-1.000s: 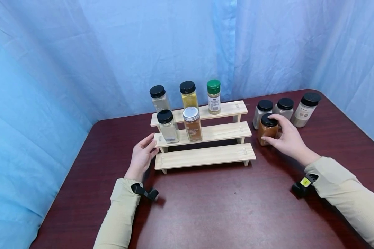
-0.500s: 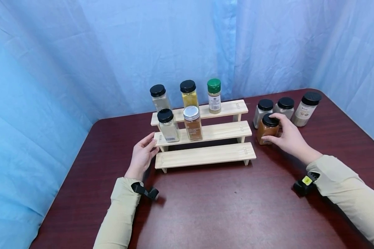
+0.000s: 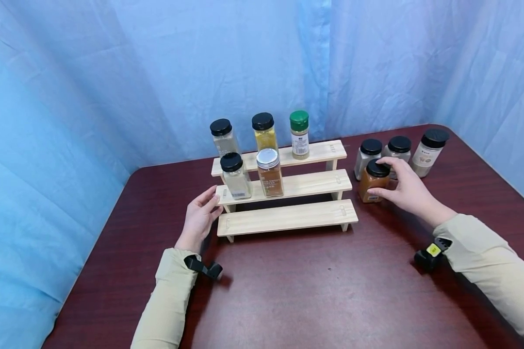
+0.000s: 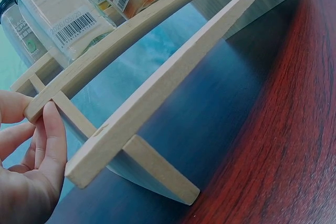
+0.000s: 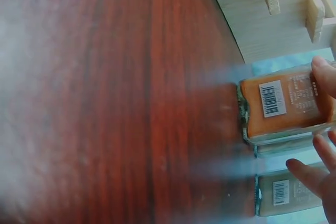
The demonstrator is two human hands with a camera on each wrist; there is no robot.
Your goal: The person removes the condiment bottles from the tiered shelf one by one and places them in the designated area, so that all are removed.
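Note:
A three-tier wooden spice rack (image 3: 288, 218) stands on the table. My left hand (image 3: 198, 218) pinches the left end of its middle shelf between thumb and fingers, as the left wrist view (image 4: 39, 171) also shows. Right of the rack, my right hand (image 3: 406, 189) holds a spice jar (image 3: 372, 186) with orange-brown powder and a black lid. The thumb is on its side and a finger reaches over the lid. In the right wrist view a barcode label shows on this jar (image 5: 294, 100). The middle shelf bears a silver-lidded red pepper jar (image 3: 270, 179) and a black-lidded pale jar (image 3: 237, 182).
On the top shelf are a grey jar (image 3: 227, 144), a yellow jar (image 3: 267, 139) and a green-lidded bottle (image 3: 300, 140). Behind my right hand stand two black-lidded jars (image 3: 363, 157) (image 3: 399, 145) and a taller shaker (image 3: 424, 157). A blue curtain (image 3: 201, 72) hangs behind the table.
The orange-brown jar has turned a little in my right hand and shifted slightly left; a label shows near its base. The right wrist has moved slightly right. My left hand stays on the rack.

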